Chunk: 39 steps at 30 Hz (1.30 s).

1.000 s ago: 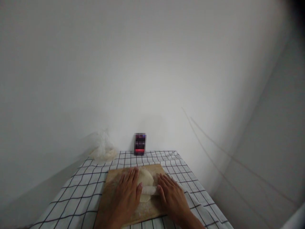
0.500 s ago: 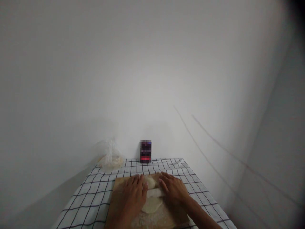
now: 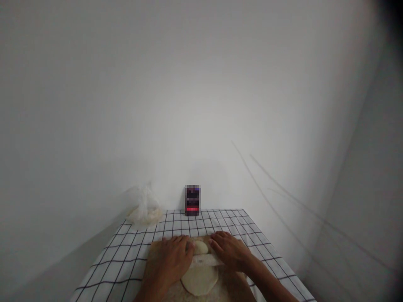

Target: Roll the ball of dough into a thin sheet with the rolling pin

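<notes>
A pale, flour-dusted rolling pin [image 3: 204, 261] lies crosswise over a flat, rounded sheet of dough [image 3: 200, 282] on a wooden board [image 3: 151, 260]. My left hand [image 3: 176, 256] is on the pin's left part, fingers bent over it and thumb toward the middle. On the right part is my right hand [image 3: 229, 251], its fingers reaching over the far side. Part of the dough [image 3: 200, 247] shows beyond the pin, between the hands. Both ends of the pin are hidden under my hands.
The board rests on a table with a white, black-checked cloth [image 3: 119, 260]. A knotted clear plastic bag [image 3: 145, 209] with pale contents stands at the back left. A dark, pixelated upright object [image 3: 192, 200] stands by the white wall [image 3: 201, 105] behind.
The rolling pin and both hands have shifted slightly toward me. More of the dough shows on my side of the pin, and the board's far edge sits a little nearer.
</notes>
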Tool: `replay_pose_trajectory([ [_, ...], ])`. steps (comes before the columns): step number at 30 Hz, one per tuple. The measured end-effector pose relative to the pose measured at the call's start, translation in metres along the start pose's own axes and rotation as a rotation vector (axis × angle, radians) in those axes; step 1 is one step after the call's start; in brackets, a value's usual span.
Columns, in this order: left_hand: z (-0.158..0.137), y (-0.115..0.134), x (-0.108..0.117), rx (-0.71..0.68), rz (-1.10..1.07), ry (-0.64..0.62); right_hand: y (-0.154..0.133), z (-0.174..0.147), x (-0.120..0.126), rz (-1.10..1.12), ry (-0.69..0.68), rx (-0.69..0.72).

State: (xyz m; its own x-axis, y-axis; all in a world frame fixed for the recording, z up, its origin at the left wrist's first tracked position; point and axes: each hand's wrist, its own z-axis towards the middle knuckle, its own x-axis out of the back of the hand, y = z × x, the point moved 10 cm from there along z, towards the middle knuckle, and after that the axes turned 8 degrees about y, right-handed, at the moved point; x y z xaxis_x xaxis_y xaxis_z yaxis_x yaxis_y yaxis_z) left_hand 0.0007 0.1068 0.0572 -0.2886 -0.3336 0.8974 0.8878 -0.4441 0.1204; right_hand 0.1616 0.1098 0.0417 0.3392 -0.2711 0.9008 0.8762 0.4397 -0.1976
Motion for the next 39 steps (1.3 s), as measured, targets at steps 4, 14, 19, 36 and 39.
replay_pose_trajectory([
  [4,-0.01,0.003,0.0,0.006,-0.003,0.104,-0.001,-0.013,0.015,-0.101,0.078,-0.153],
  [14,-0.027,-0.003,0.014,0.142,-0.17,0.032,-0.005,-0.01,0.016,-0.167,-0.007,-0.17],
  [19,-0.018,-0.003,0.012,0.054,0.022,0.147,0.001,0.024,0.011,-0.119,-0.104,-0.058],
  [36,-0.053,0.02,-0.018,-0.253,0.041,0.207,-0.014,-0.064,0.011,0.068,0.041,-0.132],
  [39,-0.059,0.02,-0.017,-0.248,0.028,0.247,-0.016,-0.072,0.008,0.068,0.018,-0.15],
])
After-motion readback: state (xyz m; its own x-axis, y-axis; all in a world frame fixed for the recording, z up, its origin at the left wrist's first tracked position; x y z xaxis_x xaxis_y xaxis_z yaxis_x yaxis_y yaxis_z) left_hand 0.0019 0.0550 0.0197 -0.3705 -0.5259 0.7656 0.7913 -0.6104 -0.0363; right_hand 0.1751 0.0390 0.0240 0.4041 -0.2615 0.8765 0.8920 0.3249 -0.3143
